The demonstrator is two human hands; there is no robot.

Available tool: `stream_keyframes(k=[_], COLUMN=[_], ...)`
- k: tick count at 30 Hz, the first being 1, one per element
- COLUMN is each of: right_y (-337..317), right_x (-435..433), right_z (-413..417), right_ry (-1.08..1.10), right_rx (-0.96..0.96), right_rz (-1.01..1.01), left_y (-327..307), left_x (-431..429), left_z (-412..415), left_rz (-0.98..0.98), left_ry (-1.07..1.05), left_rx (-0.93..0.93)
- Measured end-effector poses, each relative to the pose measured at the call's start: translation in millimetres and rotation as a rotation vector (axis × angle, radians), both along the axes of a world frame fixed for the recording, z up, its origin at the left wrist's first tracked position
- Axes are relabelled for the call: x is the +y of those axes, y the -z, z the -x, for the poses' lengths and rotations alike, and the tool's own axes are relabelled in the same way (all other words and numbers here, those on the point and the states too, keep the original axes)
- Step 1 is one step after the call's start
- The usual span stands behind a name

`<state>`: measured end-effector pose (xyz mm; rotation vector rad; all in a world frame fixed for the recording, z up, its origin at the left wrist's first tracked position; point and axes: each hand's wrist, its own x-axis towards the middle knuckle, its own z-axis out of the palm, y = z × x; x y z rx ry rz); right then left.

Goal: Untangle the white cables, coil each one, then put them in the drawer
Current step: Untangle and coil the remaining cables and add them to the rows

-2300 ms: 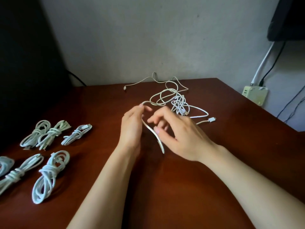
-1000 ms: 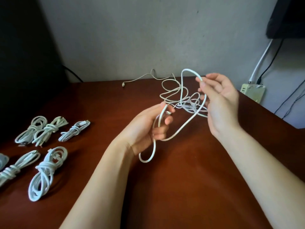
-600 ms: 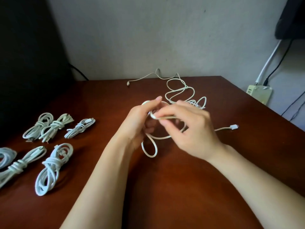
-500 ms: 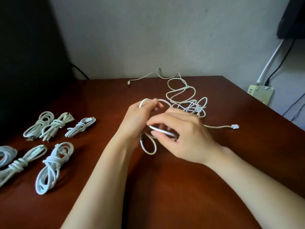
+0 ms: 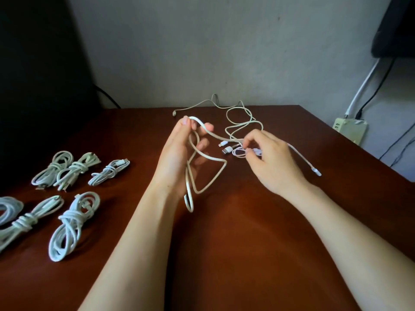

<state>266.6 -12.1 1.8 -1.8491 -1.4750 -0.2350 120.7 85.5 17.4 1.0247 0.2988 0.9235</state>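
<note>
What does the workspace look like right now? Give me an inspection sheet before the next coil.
Surface: brown wooden table, glossy.
Job's things: six coiled bundles at left, one cut by the frame edge; one white cable part-looped; loose tangle towards the back; drawer not seen.
Clutter: nothing seen.
Grippers: left hand grips the white cable's loops; right hand pinches a strand at the loose tangle.
Cables: apart from the job's, wall cords, one white and one black, run up at right.
Surroundings: grey wall; power strip beyond the table's right edge; dark shapes far left and upper right.
</note>
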Motion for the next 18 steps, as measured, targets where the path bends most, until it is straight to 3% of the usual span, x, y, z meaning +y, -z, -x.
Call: stream_keyframes(k=[6,10,14,18], right_y=[0.7,8.5,10.6,1.2], right_x=[-1.0,0.8,2.4,1.6], right_z=[-14.4,-26.1,-33.8,-28.6], right_ry=[0.116,0.132,0.158,0.095], right_rx=[-0.028,-0.073,-0.102,0.153], right_rz=[0.102,0.130,-0.054,-0.344], left_y=[-6.6,-10.5,-11.3,-6.1], left_x=[-2.4,-0.2,4.5,0.2], left_z=[11.0,15.3,16.5,12.7], left_rz=[0.122,0.115,0.133,0.074], left_ry=[0.217,0.571,0.701,0.517], left_rx=[-0.311,-0.547,-0.558,-0.353])
